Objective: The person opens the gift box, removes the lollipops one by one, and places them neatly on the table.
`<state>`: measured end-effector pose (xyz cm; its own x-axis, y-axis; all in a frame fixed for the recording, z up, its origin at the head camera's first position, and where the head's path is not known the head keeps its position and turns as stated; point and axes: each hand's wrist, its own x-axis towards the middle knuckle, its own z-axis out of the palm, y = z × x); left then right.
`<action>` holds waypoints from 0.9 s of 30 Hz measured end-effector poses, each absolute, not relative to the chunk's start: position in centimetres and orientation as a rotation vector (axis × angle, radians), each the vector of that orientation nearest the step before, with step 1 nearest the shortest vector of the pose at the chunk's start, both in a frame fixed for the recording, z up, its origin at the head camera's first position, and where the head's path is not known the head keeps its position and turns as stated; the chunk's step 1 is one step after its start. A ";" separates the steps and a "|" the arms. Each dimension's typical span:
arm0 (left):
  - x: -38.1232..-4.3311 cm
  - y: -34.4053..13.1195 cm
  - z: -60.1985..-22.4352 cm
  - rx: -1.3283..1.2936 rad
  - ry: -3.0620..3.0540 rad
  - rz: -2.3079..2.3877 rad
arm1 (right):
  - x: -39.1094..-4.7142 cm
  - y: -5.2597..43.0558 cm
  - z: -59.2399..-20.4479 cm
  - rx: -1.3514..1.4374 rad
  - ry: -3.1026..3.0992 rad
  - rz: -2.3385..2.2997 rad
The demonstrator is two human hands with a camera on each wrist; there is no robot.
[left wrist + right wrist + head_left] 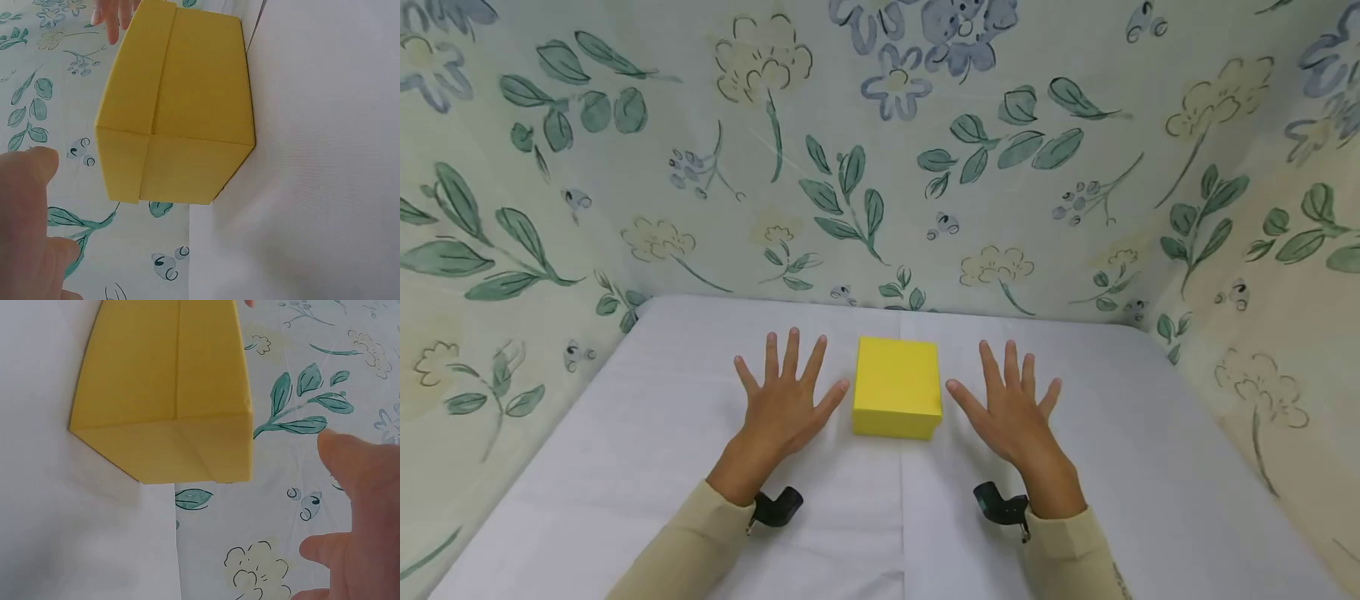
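Observation:
A yellow box (pixel 897 377) with a fitted lid sits on the white tablecloth between both hands. To its left, my left hand (pixel 784 406) has its fingers spread, the thumb pointing at the box with a small gap. On the other side my right hand (pixel 1017 414) is spread the same way, its thumb tip just short of the box's right side. Both hands hold nothing. The left wrist view shows the box's side (pixel 206 81) and the seam under its lid; the right wrist view shows the opposite side (pixel 131 369), with the right thumb (pixel 350 456) at the edge.
White cloth (pixel 700 350) covers the table, with a fold line running toward the front. A floral curtain (pixel 880 208) rises behind the table's back edge and along both sides. A dark wrist camera (pixel 778 506) is strapped at the left cuff, another camera (pixel 1000 504) at the right.

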<state>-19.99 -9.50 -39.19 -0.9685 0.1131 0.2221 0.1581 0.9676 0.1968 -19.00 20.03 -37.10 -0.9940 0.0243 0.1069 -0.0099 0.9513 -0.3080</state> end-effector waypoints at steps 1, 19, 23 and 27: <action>-20.0 -9.4 -39.3 -0.208 -2.905 -0.314 | -19.0 19.9 -37.1 -0.012 -2.993 0.480; -20.1 -8.6 -39.6 -0.339 -2.905 -0.752 | -19.7 17.6 -38.2 0.020 -2.892 0.943; -20.1 -8.3 -39.7 -0.377 -2.863 -0.964 | -19.7 17.1 -38.3 0.042 -2.840 1.117; -20.0 -8.2 -39.7 -0.392 -2.858 -1.056 | -19.5 16.6 -38.4 0.071 -2.779 1.259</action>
